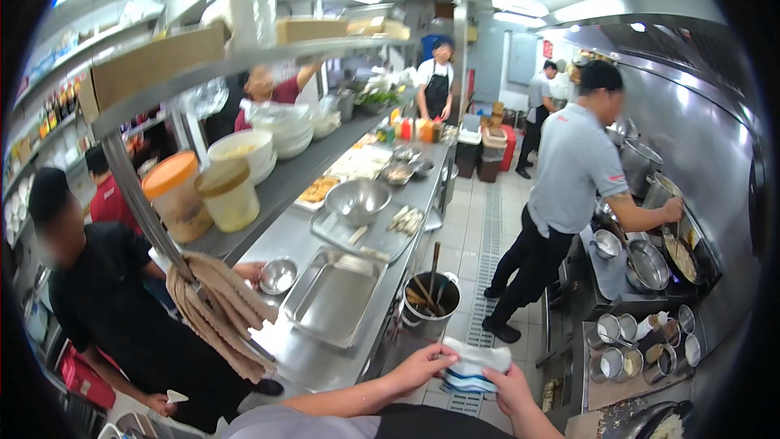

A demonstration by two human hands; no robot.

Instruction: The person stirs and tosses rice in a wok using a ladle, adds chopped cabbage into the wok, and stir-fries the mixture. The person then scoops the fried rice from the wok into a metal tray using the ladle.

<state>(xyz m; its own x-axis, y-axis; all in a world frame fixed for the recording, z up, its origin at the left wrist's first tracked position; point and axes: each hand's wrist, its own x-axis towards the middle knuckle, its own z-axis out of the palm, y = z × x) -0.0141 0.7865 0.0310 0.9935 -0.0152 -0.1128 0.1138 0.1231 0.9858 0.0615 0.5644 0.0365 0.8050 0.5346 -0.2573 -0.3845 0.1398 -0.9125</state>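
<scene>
My left hand (pixel 428 367) pinches the left edge of a folded white cloth (pixel 478 358) with blue stripes. On the cloth's right edge my right hand (pixel 510 385) has its fingers closed. Both hands hold it in front of my apron, over the tiled floor. Beyond them stands a white bucket (pixel 414 324) with several long handles in it. To the left, a rectangular steel pan (pixel 332 299) lies on the steel counter, with a large steel bowl (pixel 358 200) on a tray farther back.
At the right, a co-worker (pixel 570 158) stirs a pan (pixel 679 256) on the stove. Several steel containers (pixel 609 329) stand nearer me. A person in black (pixel 116 299) is across the counter, near a small bowl (pixel 278 275). Brown towels (pixel 210 311) hang on the shelf post.
</scene>
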